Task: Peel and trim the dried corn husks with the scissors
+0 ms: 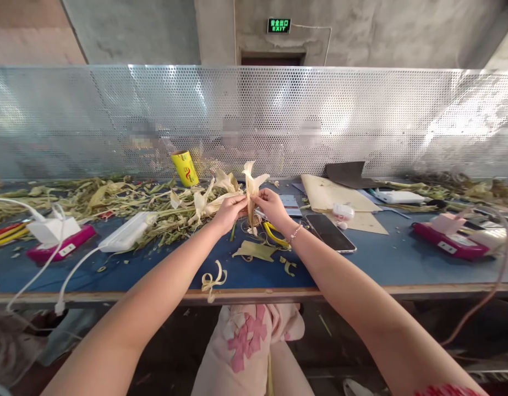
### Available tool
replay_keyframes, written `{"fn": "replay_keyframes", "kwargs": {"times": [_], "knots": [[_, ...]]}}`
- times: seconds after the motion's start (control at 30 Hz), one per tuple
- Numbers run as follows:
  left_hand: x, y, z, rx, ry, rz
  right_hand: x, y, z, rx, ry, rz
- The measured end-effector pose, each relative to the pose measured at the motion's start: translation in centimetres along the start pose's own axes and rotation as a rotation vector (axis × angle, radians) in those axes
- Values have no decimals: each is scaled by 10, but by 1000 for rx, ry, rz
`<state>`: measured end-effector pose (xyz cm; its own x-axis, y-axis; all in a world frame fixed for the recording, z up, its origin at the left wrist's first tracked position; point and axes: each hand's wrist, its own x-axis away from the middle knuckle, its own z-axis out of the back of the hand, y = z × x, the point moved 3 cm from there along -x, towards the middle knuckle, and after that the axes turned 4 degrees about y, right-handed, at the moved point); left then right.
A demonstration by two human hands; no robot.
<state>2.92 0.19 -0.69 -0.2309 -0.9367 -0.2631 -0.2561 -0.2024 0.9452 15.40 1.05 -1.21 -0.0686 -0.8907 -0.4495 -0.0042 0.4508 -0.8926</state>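
Note:
My left hand [229, 213] and my right hand [274, 208] meet over the middle of the table, both closed in a pinch. Between their fingertips stands a pale dried-husk flower [254, 179], upright, its petal-like pieces spreading at the top. Its lower end hangs below my fingers, partly hidden by them. Just left of my left hand lie more pale husk flowers [202, 202] on dried stalks. A yellow-handled tool [275, 235] rests under my right wrist, partly covered. Nearer me are a flat husk scrap [254, 251] and curled husk strips [213, 281] at the table edge.
A heap of dried stalks [92, 197] spreads leftward, with a yellow cardboard tube [185, 168] behind. At left sit a white power bank [129, 232] and a magenta power strip [61, 245] with cables. A phone [330, 232] lies right. A perforated metal screen [361, 121] stands behind.

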Motion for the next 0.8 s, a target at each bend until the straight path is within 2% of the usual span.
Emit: {"fn": "replay_keyframes", "kwargs": {"times": [0.2, 0.37, 0.53, 0.8], "knots": [[0, -3, 3, 47, 25, 70, -1, 2, -1, -3, -12, -7], [-1, -1, 4, -24, 46, 41, 0, 2, -2, 15, -19, -12], [-6, 3, 11, -14, 182, 40, 0, -3, 1, -18, -20, -32], [-17, 9, 39, 100, 411, -52, 0, -10, 9, -23, 30, -67]]}}
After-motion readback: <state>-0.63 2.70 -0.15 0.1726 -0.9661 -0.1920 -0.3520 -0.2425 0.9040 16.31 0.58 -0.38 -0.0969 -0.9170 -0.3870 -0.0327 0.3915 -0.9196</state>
